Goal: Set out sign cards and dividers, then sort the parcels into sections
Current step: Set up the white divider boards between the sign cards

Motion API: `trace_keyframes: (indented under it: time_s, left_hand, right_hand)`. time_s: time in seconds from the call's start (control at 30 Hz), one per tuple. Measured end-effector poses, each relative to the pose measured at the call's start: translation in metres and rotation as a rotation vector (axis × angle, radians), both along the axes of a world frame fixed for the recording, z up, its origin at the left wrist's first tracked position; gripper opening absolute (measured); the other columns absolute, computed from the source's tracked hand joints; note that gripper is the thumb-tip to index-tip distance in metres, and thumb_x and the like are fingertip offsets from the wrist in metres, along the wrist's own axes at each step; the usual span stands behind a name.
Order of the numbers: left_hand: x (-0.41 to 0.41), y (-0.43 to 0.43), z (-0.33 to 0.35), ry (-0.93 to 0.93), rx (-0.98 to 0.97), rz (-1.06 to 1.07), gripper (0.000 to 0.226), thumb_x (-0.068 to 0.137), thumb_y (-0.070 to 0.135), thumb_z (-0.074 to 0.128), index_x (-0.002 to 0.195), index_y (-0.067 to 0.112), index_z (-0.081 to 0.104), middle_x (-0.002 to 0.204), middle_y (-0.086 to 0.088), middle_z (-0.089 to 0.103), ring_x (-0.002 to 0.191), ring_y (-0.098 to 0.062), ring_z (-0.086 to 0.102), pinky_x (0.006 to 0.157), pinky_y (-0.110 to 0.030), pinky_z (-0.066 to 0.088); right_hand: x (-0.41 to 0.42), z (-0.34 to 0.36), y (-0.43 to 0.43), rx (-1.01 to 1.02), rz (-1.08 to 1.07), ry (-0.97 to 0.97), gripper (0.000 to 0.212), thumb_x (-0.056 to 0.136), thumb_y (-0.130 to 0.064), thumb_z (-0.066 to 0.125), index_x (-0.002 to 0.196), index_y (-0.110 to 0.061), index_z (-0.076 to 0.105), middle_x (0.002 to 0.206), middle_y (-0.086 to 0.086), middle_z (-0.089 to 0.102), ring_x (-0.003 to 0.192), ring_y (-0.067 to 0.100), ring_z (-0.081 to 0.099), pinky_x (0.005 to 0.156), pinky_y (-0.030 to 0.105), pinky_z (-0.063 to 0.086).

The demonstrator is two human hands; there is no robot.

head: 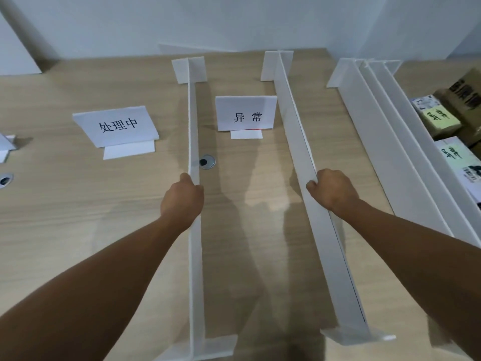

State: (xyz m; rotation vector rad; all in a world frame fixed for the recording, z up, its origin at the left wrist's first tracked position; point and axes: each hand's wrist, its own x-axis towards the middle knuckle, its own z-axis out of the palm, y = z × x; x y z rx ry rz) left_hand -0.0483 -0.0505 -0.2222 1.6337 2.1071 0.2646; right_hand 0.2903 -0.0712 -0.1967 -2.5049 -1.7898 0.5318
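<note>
Forearms fill the near edge of the head view, both reaching out over a light wood-grain table [78, 204]. Left hand [182, 196] grips the top edge of the left divider [193, 121], a long white board standing on edge, thumb on the near side and fingers curled over it. Right hand [331, 190] grips the top edge of the right divider [289, 121] the same way, thumb on its left face. Both dividers run away from the camera on flat cross-feet at each end. Landmark: 异常 sign card [246, 113], a folded white card standing upright between the two dividers, towards their far ends, touching neither as far as can be seen. Just left of that card, past the left divider, stands the 处理中 sign card [117, 126]; well left of it, a third card [5, 145] is cut off by the frame, text unreadable. A round metal cable grommet [207, 161] sits in front of the landmark card, beside the left divider. Right of the card, past the right divider, spare dividers [369, 113] lean packed together. Beyond those, the parcels [440, 117]: yellow-labelled packets and brown cartons, piled up.
</note>
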Motion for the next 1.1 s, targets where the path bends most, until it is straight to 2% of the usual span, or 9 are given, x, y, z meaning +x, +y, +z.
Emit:
trace_keyframes:
  time_s: [0.3,0.43,0.47,0.53,0.6,0.67,0.73,0.87,1.1]
  left_hand:
    - [-0.013,-0.001,0.002,-0.024,-0.025,0.034,0.012,0.096,0.024,0.041,0.102,0.014,0.045,0.081,-0.001,0.054,0.067,-0.021,0.053,0.051,-0.031,0.034]
    - [-0.014,-0.001,0.007,-0.038,-0.06,0.044,0.014,0.097,0.024,0.043,0.105,0.013,0.041,0.088,-0.002,0.053,0.071,-0.022,0.052,0.055,-0.032,0.036]
    - [-0.012,-0.003,0.012,-0.037,-0.058,0.044,0.018,0.097,0.026,0.045,0.107,0.012,0.04,0.097,-0.006,0.053,0.077,-0.026,0.054,0.06,-0.035,0.039]
    - [-0.006,-0.003,0.028,0.012,-0.004,0.012,0.04,0.097,0.037,0.049,0.121,0.005,0.039,0.123,-0.014,0.045,0.105,-0.038,0.05,0.076,-0.044,0.041]
    - [0.01,0.001,0.054,0.098,0.1,-0.048,0.071,0.095,0.055,0.049,0.141,0.004,0.033,0.148,-0.015,0.032,0.134,-0.04,0.032,0.099,-0.054,0.039]
    - [0.043,0.009,0.088,0.111,0.21,-0.159,0.094,0.091,0.071,0.044,0.155,0.006,0.021,0.164,-0.012,0.017,0.152,-0.036,0.01,0.119,-0.057,0.017]
    - [0.091,0.014,0.123,0.03,0.289,-0.27,0.103,0.089,0.078,0.042,0.159,0.007,0.016,0.168,-0.01,0.011,0.156,-0.033,0.001,0.124,-0.054,0.005]
    - [0.202,-0.002,0.169,-0.193,0.344,-0.437,0.101,0.09,0.072,0.052,0.156,0.001,0.024,0.165,-0.018,0.021,0.153,-0.037,0.013,0.124,-0.053,0.017]
    - [0.347,-0.055,0.156,-0.142,0.266,-0.547,0.107,0.089,0.078,0.044,0.16,0.004,0.016,0.169,-0.016,0.013,0.154,-0.04,0.009,0.125,-0.05,0.013]
  right_hand:
    - [0.004,-0.003,-0.009,-0.022,-0.022,-0.012,0.033,0.096,-0.03,0.051,0.068,-0.013,0.045,0.072,0.009,0.057,0.07,0.03,0.059,0.059,0.031,0.043]
    - [0.004,0.001,-0.01,0.003,-0.018,-0.001,0.044,0.097,-0.048,0.049,0.072,-0.012,0.049,0.074,0.01,0.058,0.074,0.033,0.061,0.062,0.033,0.046]
    - [0.004,0.005,-0.011,0.016,-0.026,0.004,0.047,0.097,-0.054,0.046,0.077,-0.011,0.052,0.077,0.009,0.059,0.077,0.033,0.062,0.064,0.034,0.047]
    - [0.007,0.02,-0.014,0.058,-0.042,-0.002,0.057,0.096,-0.064,0.041,0.099,-0.01,0.059,0.086,0.008,0.061,0.082,0.031,0.06,0.067,0.035,0.046]
    - [0.015,0.046,-0.02,0.106,-0.052,-0.016,0.066,0.096,-0.068,0.037,0.122,-0.011,0.056,0.101,0.012,0.064,0.091,0.034,0.06,0.072,0.038,0.046]
    - [0.035,0.079,-0.032,0.167,-0.058,-0.036,0.07,0.096,-0.069,0.036,0.138,-0.014,0.048,0.128,0.015,0.059,0.115,0.038,0.057,0.085,0.045,0.047]
    - [0.067,0.115,-0.052,0.248,-0.073,-0.076,0.074,0.096,-0.069,0.037,0.149,-0.019,0.038,0.144,0.013,0.049,0.133,0.035,0.045,0.097,0.048,0.044]
    - [0.151,0.175,-0.111,0.334,-0.139,-0.222,0.075,0.095,-0.067,0.039,0.152,-0.018,0.036,0.151,0.014,0.044,0.143,0.031,0.035,0.111,0.046,0.035]
    - [0.284,0.185,-0.182,0.232,-0.154,-0.351,0.084,0.094,-0.076,0.027,0.162,-0.027,0.017,0.167,0.01,0.023,0.156,0.028,0.014,0.124,0.043,0.015]
